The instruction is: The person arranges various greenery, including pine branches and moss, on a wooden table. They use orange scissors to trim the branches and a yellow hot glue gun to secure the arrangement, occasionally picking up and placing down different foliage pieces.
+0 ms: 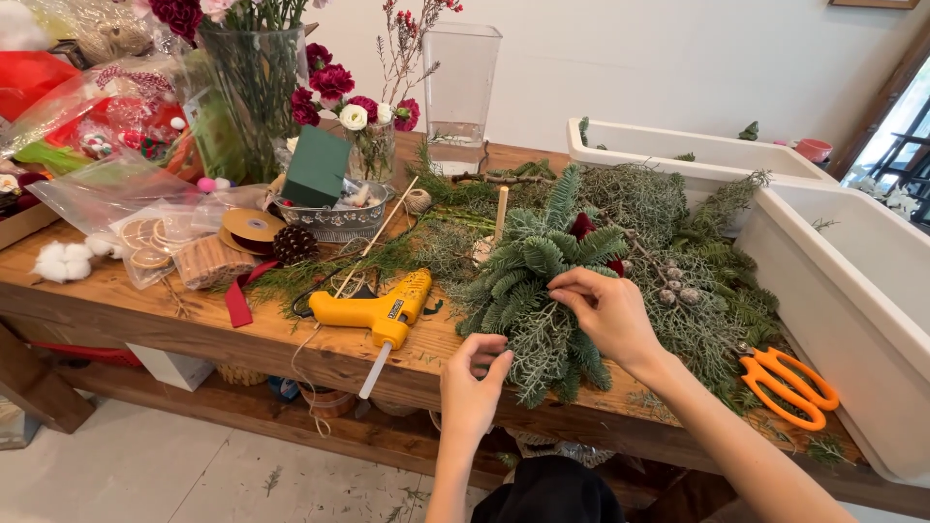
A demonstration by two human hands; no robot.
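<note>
A bundle of green fir and silvery evergreen sprigs (542, 266) lies on the wooden table (145, 320), with a dark red flower (582, 226) tucked near its top. My right hand (608, 312) rests on the bundle's right side, fingertips pinching into the sprigs. My left hand (473, 383) sits at the table's front edge, fingers closed on the lower stems of the bundle. A wooden stick (501, 213) stands up behind the greenery.
A yellow glue gun (373, 312) lies left of the bundle. Orange scissors (790, 385) lie at the right, beside white tubs (852, 291). Glass vases with red flowers (254, 87), a green foam block (316, 167), a pine cone (294, 244), ribbon and bags crowd the back left.
</note>
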